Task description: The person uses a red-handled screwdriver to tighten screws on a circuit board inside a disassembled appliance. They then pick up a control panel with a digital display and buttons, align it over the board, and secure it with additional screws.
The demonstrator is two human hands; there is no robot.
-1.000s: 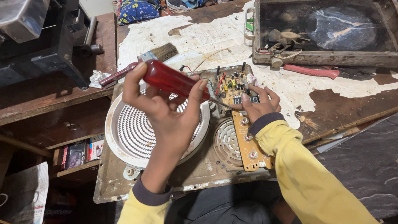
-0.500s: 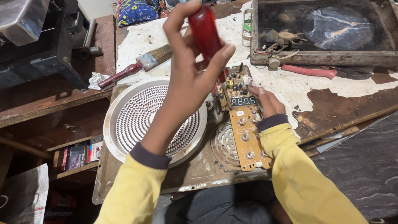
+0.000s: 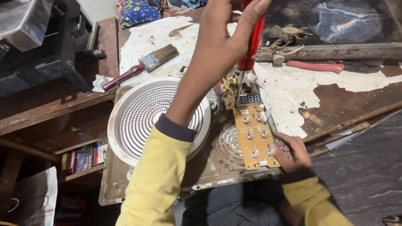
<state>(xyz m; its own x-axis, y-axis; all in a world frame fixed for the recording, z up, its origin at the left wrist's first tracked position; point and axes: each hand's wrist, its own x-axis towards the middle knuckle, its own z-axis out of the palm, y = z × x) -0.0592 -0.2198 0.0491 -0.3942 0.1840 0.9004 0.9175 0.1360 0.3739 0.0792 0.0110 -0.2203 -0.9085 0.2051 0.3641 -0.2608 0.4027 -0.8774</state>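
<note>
My left hand [image 3: 222, 42] is raised at the top centre, gripping a red-handled screwdriver [image 3: 250, 46] upright, its tip down on the upper end of an orange control circuit board [image 3: 251, 129] with several round buttons and a small digit display. My right hand [image 3: 291, 150] holds the lower right corner of that board. The board lies on an opened induction cooker base [image 3: 209, 171], beside its round white coil disc [image 3: 138, 121] and a fan grille [image 3: 228, 146]. Both arms wear yellow sleeves.
A paintbrush with a red handle [image 3: 140, 67] lies behind the coil disc. Red-handled pliers [image 3: 318, 66] lie by a wooden tray [image 3: 335, 50] at the back right. A hammer [image 3: 90, 42] and dark box stand at the left; a dark stone slab [image 3: 368, 167] is at right.
My left hand lifted the screwdriver from lying across the coil disc and stood it upright on the board. My right hand slid from the board's top to its lower corner.
</note>
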